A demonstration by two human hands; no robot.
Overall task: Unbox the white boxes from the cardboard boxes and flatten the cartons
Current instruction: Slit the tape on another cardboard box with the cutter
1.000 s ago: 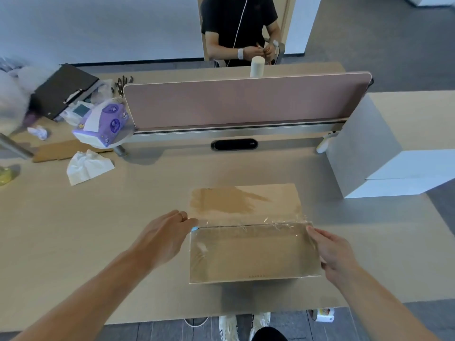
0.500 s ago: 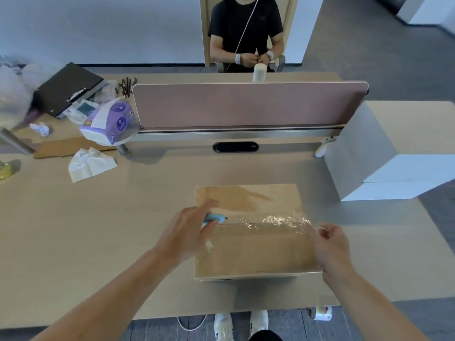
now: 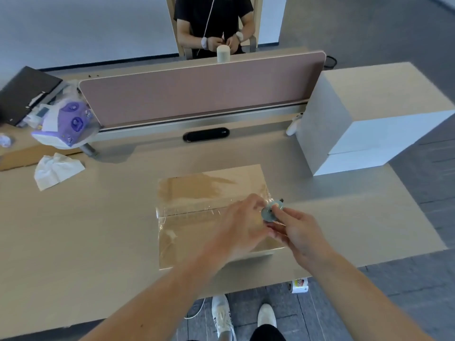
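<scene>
My two hands meet over the right end of a cardboard box (image 3: 197, 193) that lies closed on the counter (image 3: 86, 230) in front of me. My left hand (image 3: 242, 223) and right hand (image 3: 299, 233) both pinch a small round blue tool (image 3: 271, 212), fingers curled on it; I take it for a tape cutter. From under my hands, clear tape (image 3: 192, 210) runs leftward along the box's centre seam, wrinkled but, as far as I can tell, uncut. The task looks barely begun for this box: it is still sealed, no white box is out of it, and flattening is yet to come. Far to the left of my hands lies a flat piece of cardboard (image 3: 17, 157), perhaps a carton already flattened.
</scene>
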